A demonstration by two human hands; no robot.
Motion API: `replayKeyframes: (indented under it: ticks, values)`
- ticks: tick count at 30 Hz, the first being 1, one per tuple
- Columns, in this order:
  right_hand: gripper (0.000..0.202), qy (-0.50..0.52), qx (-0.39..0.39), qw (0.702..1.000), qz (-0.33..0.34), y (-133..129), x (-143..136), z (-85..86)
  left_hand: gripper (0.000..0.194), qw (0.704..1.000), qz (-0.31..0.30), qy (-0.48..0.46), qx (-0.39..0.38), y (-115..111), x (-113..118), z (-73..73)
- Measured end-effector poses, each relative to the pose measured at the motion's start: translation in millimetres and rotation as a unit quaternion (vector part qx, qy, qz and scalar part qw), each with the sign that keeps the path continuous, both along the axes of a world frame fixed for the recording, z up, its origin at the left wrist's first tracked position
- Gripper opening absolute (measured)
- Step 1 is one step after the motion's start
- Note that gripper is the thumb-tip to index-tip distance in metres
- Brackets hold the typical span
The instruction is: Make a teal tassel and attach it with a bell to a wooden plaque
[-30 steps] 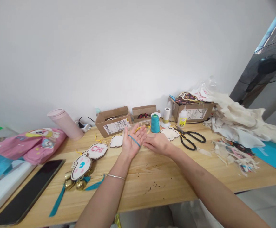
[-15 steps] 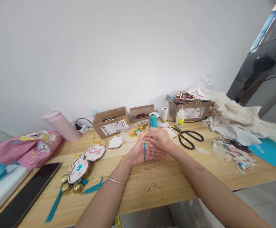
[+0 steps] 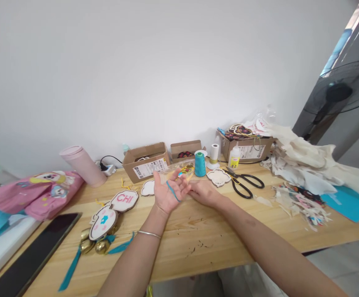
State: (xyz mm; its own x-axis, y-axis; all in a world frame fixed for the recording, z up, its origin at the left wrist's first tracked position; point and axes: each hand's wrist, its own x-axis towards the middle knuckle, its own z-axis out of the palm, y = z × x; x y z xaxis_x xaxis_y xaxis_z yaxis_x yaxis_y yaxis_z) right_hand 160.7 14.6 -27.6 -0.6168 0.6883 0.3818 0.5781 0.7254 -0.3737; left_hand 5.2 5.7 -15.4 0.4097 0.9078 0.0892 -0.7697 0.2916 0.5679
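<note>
My left hand (image 3: 171,193) is open, palm up and fingers spread, with a band of teal thread (image 3: 173,191) looped across the palm. Beside its fingertips, my right hand (image 3: 206,193) is closed in a pinch on the thread; the strand is too thin to follow into those fingers. Just behind the hands stands a teal thread spool (image 3: 199,165). A clear plastic bag (image 3: 167,170) with yellow cord lies behind my left hand. To the right are a cloud-shaped wooden piece (image 3: 218,177) and black-handled scissors (image 3: 244,182), blades apart.
Cardboard boxes (image 3: 147,167), a white spool (image 3: 214,154) and a glue bottle (image 3: 234,157) line the back. Decorated plaques (image 3: 103,222) with bells lie left, near a dark phone-like slab (image 3: 40,251) and a pink tumbler (image 3: 83,165). Fabric scraps (image 3: 303,204) cover the right side.
My left hand has turned and moved up and left, its fingers now spread. My right hand has shifted from over the left palm to beyond its fingertips, lower down.
</note>
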Motion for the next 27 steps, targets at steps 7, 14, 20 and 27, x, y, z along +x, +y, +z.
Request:
replayKeyframes:
  ticks: [7, 14, 20, 27]
  values:
    - [0.027, -0.141, 0.114, 0.983, 0.012, -2.4, -4.5, -0.6, 0.066, 0.985, 0.148, -0.091, -0.016, 16.0, -2.3, -2.7]
    - [0.025, -0.130, 0.220, 0.967, -0.025, 5.9, 7.2, 10.3, 0.043, 0.982, 0.163, -0.079, -0.054, 21.2, -3.7, -13.1]
    - [0.015, -0.154, 0.273, 0.947, -0.071, 39.2, 8.1, 63.9, 0.044, 0.967, 0.206, -0.127, -0.075, 30.7, -11.0, -24.6]
    - [0.015, -0.079, 0.224, 0.954, -0.183, 93.7, 20.3, 145.7, 0.045, 0.952, 0.232, -0.146, -0.137, 33.5, -13.8, -30.7]
